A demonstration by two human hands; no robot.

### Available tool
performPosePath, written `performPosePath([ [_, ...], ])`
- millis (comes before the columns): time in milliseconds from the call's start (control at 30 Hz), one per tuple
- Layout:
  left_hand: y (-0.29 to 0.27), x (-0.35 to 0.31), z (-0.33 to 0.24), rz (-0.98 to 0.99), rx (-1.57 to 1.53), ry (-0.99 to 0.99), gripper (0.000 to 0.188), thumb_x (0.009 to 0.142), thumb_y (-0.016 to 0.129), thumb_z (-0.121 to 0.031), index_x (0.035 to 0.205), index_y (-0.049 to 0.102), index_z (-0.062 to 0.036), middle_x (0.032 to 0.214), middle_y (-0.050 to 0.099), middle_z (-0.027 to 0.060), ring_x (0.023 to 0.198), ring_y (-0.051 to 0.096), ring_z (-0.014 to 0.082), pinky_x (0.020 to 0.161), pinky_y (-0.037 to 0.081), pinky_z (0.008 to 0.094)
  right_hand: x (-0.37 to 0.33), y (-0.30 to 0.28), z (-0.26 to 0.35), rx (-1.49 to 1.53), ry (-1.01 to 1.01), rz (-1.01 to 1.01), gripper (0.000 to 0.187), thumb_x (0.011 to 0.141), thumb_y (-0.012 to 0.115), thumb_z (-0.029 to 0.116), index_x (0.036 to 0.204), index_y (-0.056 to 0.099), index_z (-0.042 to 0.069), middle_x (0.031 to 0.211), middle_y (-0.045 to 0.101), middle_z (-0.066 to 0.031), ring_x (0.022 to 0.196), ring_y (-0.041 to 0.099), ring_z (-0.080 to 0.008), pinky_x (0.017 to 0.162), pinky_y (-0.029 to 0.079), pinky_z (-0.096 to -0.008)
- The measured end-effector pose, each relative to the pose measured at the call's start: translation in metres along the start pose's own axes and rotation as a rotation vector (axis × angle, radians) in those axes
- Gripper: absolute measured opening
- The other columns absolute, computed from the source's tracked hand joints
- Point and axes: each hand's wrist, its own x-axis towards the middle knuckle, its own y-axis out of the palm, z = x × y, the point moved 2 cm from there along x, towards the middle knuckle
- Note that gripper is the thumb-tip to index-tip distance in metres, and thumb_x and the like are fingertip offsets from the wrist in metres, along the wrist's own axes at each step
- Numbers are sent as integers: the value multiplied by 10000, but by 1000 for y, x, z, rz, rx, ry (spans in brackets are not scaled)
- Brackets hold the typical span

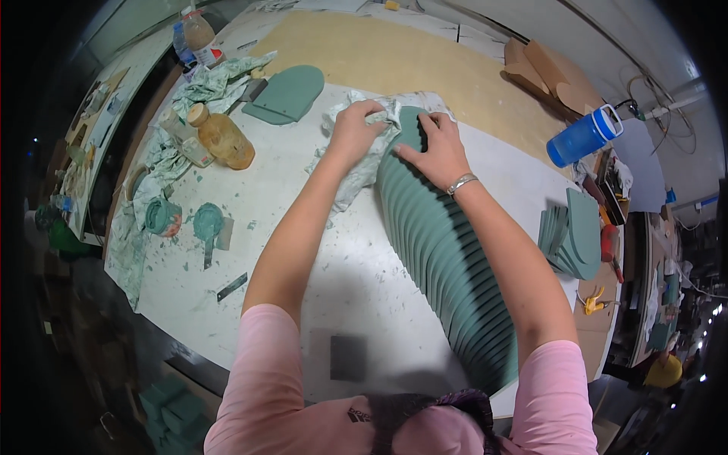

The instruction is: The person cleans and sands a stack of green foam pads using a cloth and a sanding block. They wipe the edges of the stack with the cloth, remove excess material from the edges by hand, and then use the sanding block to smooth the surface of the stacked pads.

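A long, fanned row of thin green rounded panels (436, 250) runs from the near edge of the white table toward its middle. At its far end, my left hand (355, 135) is closed on a crumpled, pale stained cloth (356, 178), held against the left edge of the last green panel (413, 127). My right hand (442, 155) rests on that same panel with thumb and fingers spread. A metal bracelet circles my right wrist. Part of the cloth trails over the table beside the row.
Left: a green panel (288, 95), bottle of amber liquid (224, 140), jar of green paste (161, 218), round lid-like piece with green paste (208, 221), small blade (232, 287). Near me: grey square sheet (348, 358). Right: blue bottle (580, 138), more green panels (580, 231), yellow clippers (594, 301).
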Motion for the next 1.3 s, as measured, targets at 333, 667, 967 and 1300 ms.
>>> performPosePath([
  [333,4,-8,9,41,110,110,379,815,754,-153,1160,650,-34,1138,679,166,1075,602,354,949,470,406,1,-1,6,14,31,-39,780,691,831,479,1232,596,-31,1176,533,-199,1109,536,-360,942,484,-425],
  [667,19,-25,-1,-162,177,158,362,828,733,-140,1168,642,-55,1143,671,154,1085,586,359,960,465,428,13,2,0,-36,107,-106,598,630,803,449,1040,650,42,1062,546,-188,1027,539,-366,881,491,-443],
  [967,20,-28,2,-208,195,186,357,842,723,-144,1178,630,-65,1158,664,149,1106,565,368,972,449,439,12,-2,12,-32,146,-68,592,624,788,441,1062,668,61,1115,579,-208,1070,536,-376,933,480,-435],
  [1300,10,-14,0,-88,280,260,324,839,720,-125,1147,669,-37,1139,680,171,1041,614,370,936,482,429,8,1,-8,82,178,-15,621,618,782,414,1107,659,51,1147,588,-197,1120,499,-394,965,466,-438],
])
